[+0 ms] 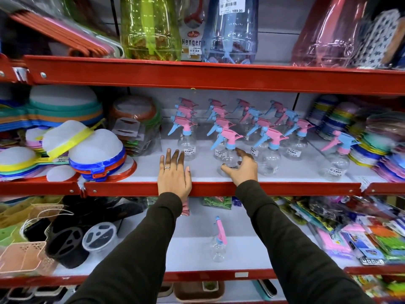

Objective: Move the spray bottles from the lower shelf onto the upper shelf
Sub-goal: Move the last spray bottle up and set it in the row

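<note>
Several clear spray bottles with pink and blue trigger heads stand in rows on the upper shelf (219,188). My right hand (242,166) curls around the front middle bottle (229,150), thumb and fingers on its clear body as it stands on the shelf. My left hand (174,172) lies flat, fingers spread, on the shelf's front edge, just in front of another spray bottle (186,139). One spray bottle (218,240) stands alone on the lower shelf (197,275) between my forearms.
Stacked mesh food covers (94,154) fill the upper shelf's left side and coloured plates (377,150) its right. On the lower shelf sit black holders and baskets (63,242) at left, packaged goods (361,235) at right. Large plastic jugs (230,29) stand above.
</note>
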The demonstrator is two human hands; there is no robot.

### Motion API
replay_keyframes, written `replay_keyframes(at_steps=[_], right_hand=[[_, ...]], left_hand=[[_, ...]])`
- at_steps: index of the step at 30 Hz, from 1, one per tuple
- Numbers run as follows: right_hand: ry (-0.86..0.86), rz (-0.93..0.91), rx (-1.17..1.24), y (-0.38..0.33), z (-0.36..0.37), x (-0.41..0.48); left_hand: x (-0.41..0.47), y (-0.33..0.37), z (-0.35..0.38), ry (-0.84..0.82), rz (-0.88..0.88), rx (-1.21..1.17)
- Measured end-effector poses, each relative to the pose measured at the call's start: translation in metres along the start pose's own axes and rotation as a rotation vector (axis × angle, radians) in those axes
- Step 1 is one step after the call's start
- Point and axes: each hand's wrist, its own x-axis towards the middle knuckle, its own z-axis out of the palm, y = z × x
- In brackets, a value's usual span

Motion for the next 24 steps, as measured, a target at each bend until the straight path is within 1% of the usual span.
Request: replay_keyframes(at_steps=[7,10,12,15,18,22,24], right_hand=[[-0.033,0.015,-0.009,0.003,0.005,0.003],[0.023,0.017,0.011,0.003,0.003,-0.001],[0.093,-0.033,0.053,0.002,-0.001,-0.007],[0.185,-0.165,0.124,-0.002,-0.007,-0.019],[0.233,-0.262,0.145,-0.004,-0.009,-0.033],[0.217,-0.350,0.147,0.006,-0.009,-0.055],[0.160,-0.332,0.135,0.018,-0.005,-0.070]], left_hand=[[0.002,-0.002,0.003,-0.037,-0.010,0.018],[0.003,-0.002,0.001,-0.052,-0.009,0.022],[0.006,0.000,-0.002,-0.050,0.000,0.004],[0.012,0.003,-0.009,-0.033,0.022,-0.030],[0.019,-0.002,-0.021,0.007,0.036,-0.045],[0.035,-0.018,-0.039,0.093,0.028,-0.049],[0.042,-0.030,-0.047,0.119,-0.007,-0.016]])
